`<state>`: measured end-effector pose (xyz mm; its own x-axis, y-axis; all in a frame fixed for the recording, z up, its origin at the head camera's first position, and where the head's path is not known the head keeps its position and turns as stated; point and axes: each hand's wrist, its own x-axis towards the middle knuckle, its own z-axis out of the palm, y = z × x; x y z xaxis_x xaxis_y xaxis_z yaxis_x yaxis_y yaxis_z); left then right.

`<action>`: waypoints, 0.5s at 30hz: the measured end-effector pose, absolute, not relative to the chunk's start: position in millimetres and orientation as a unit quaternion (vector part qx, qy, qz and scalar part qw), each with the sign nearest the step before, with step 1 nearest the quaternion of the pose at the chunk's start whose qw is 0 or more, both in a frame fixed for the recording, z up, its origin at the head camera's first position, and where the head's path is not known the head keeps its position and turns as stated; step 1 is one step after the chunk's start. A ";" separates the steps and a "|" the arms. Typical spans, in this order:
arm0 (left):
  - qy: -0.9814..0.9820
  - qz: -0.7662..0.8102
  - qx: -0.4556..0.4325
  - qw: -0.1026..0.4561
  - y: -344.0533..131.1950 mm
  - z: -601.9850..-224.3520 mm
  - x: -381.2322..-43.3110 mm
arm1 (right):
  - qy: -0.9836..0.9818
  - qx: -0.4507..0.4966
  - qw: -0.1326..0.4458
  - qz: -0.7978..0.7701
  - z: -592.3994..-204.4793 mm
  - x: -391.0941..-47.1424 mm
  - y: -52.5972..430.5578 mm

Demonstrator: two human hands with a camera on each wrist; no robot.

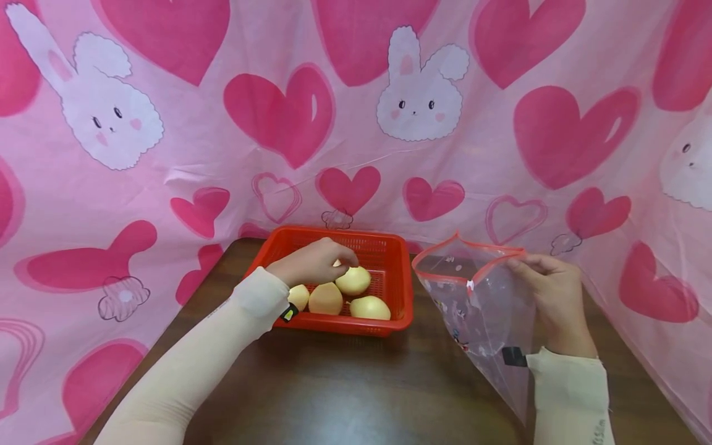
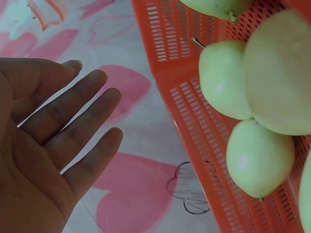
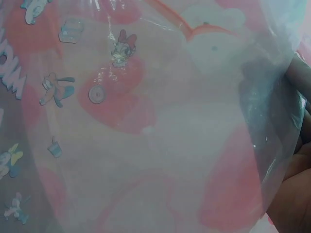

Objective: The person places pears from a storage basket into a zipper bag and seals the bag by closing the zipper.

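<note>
My left hand (image 1: 311,264) hovers over a red plastic basket (image 1: 404,278), its fingers bent loosely downward. In the left wrist view its palm and spread fingers hold nothing, and a gap separates them from the fruit. Inside the basket lie several round, pale yellow-green fruits with short stems, perhaps pears; one fruit (image 1: 356,283) is just below the left fingertips, another fruit (image 1: 369,308) at the front right. A browner fruit (image 1: 325,300) sits between them. My right hand (image 1: 556,303) pinches the right rim of a clear zip bag (image 1: 489,321), whose red-edged mouth gapes upward.
The basket stands toward the back of a dark brown table (image 1: 345,383). A pink cloth (image 1: 356,148) with hearts and rabbits hangs behind and along the sides. Small cartoon figures (image 3: 56,90) are printed on the bag. A white slider (image 1: 470,285) sits on its zip.
</note>
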<state>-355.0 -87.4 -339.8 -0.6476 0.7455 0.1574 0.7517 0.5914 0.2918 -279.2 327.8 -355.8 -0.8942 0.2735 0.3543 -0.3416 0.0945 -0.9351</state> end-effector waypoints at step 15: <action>-0.909 -0.162 -0.384 -0.009 -113.5 -349.2 -357.8 | -0.715 0.020 0.223 0.663 -359.0 -282.2 330.6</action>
<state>-357.8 -113.5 -349.2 -0.7042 0.7015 0.1092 0.6959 0.6517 0.3016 -282.2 330.6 -359.0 -0.8999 0.2661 0.3455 -0.3245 0.1205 -0.9382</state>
